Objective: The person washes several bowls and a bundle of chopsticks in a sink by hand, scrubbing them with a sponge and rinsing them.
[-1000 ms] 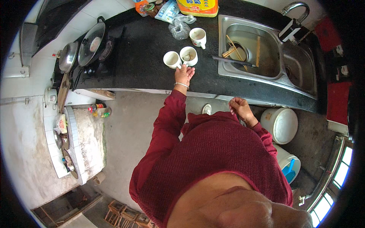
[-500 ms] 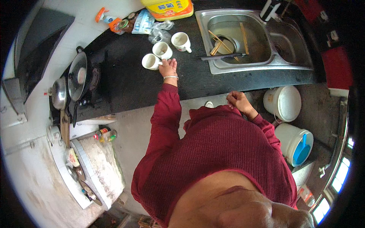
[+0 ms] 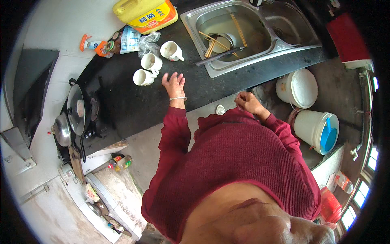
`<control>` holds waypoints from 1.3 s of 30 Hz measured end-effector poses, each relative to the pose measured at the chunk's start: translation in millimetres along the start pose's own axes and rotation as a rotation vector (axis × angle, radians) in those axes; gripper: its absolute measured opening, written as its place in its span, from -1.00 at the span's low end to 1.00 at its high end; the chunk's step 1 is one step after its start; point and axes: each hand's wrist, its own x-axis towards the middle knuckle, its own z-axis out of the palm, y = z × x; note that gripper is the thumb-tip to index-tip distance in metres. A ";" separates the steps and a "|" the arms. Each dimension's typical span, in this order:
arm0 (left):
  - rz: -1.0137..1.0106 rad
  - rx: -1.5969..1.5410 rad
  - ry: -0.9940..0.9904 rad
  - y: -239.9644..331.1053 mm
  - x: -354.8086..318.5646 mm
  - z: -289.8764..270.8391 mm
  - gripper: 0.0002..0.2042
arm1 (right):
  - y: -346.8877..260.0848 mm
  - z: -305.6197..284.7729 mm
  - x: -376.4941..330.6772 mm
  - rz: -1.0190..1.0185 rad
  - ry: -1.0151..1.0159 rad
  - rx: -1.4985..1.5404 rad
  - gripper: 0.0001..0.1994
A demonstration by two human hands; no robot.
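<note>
A: While the left hand [image 3: 174, 84] hovers over the dark table [image 3: 122, 101], fingers spread and holding nothing, where are the mugs?

B: Three white mugs, all left of the sink [image 3: 248, 34]. Nearest mug [image 3: 143, 77] sits just beside the fingertips, apart from them. Second mug [image 3: 151, 62] is behind it, third mug [image 3: 170, 50] closest to the sink.

A: Right hand [image 3: 248, 102]?

B: Loosely curled at the table edge in front of the sink. Can't tell if it holds anything.

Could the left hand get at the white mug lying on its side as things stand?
Probably yes: the open left hand hovers over bare black counter right beside the tipped white ceramic mug, with nothing between them.
</note>
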 end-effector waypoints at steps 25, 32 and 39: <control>-0.013 0.260 -0.170 24.8 95.0 44.4 -0.46 | -92.5 -3.0 150.5 -0.255 0.234 -0.862 -0.50; -0.169 0.282 -0.304 22.3 68.6 28.8 -0.60 | -94.3 -8.7 184.5 -0.138 0.116 -0.894 -0.49; -0.278 0.327 -0.494 29.8 33.6 19.8 -0.67 | -119.8 -33.3 145.5 0.107 0.136 -1.073 -0.32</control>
